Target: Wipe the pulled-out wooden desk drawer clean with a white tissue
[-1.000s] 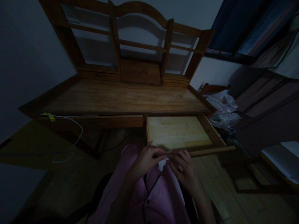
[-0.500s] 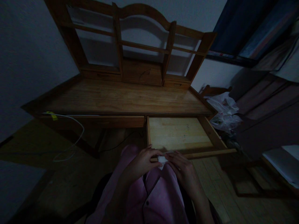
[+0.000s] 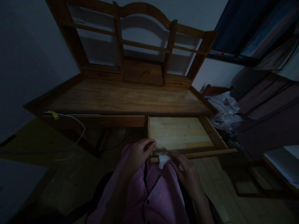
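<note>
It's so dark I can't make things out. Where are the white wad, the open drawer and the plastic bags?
white wad [image 3: 163,159]: head view, its crumpled middle.
open drawer [image 3: 179,132]: head view, its bare bottom.
plastic bags [image 3: 223,105]: head view, the upper bag's middle.

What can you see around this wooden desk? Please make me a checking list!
Surface: wooden desk top; right drawer pulled open, left drawer shut.
Job's things: white wad at the open drawer's front edge.
Clutter: plastic bags right of the desk.
Grips: left hand open, fingertips by the drawer's front corner; right hand touches the wad, pinch too dark to tell.
Cables: white cable hangs off the desk's left front, with a yellow tag.
Surroundings: shelf unit at the desk's back; dim room.
</note>
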The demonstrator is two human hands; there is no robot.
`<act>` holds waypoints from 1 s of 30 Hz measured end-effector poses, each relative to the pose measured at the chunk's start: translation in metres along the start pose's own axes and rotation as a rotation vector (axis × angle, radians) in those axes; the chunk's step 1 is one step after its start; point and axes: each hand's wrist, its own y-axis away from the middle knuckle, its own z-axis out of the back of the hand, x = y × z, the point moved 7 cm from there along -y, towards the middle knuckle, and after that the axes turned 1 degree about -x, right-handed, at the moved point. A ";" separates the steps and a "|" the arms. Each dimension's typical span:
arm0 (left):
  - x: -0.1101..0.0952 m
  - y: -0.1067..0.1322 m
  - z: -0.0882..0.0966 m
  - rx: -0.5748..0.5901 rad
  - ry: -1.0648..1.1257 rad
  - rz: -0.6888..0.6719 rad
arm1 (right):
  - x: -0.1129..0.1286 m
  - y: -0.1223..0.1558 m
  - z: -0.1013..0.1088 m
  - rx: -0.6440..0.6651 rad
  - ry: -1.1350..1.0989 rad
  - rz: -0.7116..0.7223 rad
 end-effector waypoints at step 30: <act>0.028 -0.006 -0.001 -0.073 0.015 0.054 | -0.019 0.007 0.013 -0.114 0.201 0.023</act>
